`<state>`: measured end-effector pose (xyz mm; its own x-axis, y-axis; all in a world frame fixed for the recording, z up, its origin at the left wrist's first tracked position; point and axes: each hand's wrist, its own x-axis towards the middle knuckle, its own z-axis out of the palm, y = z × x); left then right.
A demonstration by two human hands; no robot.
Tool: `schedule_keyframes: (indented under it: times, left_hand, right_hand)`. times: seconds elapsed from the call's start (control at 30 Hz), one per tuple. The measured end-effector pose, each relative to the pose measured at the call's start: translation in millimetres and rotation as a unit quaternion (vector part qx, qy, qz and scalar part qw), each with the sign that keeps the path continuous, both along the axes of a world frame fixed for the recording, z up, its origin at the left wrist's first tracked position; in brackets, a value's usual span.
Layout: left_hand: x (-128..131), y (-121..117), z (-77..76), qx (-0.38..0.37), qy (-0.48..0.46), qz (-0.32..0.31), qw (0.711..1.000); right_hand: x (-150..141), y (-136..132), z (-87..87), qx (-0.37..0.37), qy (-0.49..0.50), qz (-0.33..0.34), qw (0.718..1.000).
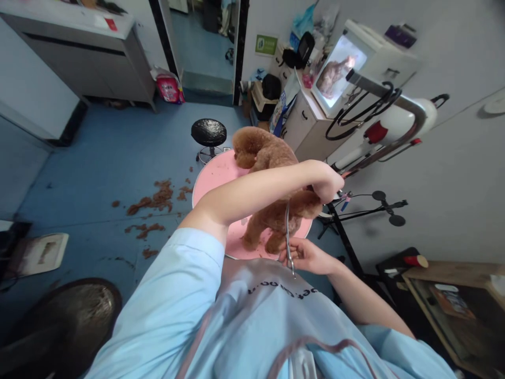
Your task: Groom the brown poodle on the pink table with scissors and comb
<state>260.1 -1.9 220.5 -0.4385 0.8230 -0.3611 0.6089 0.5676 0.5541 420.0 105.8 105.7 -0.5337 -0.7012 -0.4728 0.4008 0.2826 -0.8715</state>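
A curly brown dog (272, 150) stands on a round pink grooming table (211, 179). My left arm stretches across the dog's body. My left hand (328, 183) is bent down against the fur at the dog's right end, and its fingers are hidden from me. In my right hand (305, 256), low by the near edge of the table, I hold a pair of long silver scissors (288, 229). Their blades point up along the dog's near side, against the fur. Whether the blades are apart, I cannot tell.
A steel grooming arm (406, 105) with black loops rises at the right. Brown fur clippings (158, 197) lie on the blue floor. A black stool (209, 132) stands beyond the table, a white cabinet (303, 118) at the back right, and a wooden shelf (453, 273) at the lower right.
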Motion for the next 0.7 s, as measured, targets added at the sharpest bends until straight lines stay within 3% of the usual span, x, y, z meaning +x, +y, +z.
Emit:
schedule_keyframes:
  times: [0.17,0.47,0.57,0.7]
  left_hand:
    - [-3.4,4.1,-1.3,-0.013,0.035,-0.031,0.999]
    - [-4.9,2.7,-3.5,0.001,0.030,-0.024,0.999]
    - [-4.3,-3.6,-1.9,0.007,0.035,-0.039,0.999]
    - [-4.0,-15.8,0.4,0.024,0.030,-0.081,0.996]
  right_hand:
    - [2.0,-15.0,-7.2,-0.075,0.017,-0.056,0.995]
    - [2.1,-16.8,-18.8,-0.035,-0.006,-0.100,0.994]
    - [1.3,-8.8,-14.5,0.007,-0.010,-0.056,0.998]
    - [-6.7,15.2,6.6,0.071,-0.009,0.088,0.993]
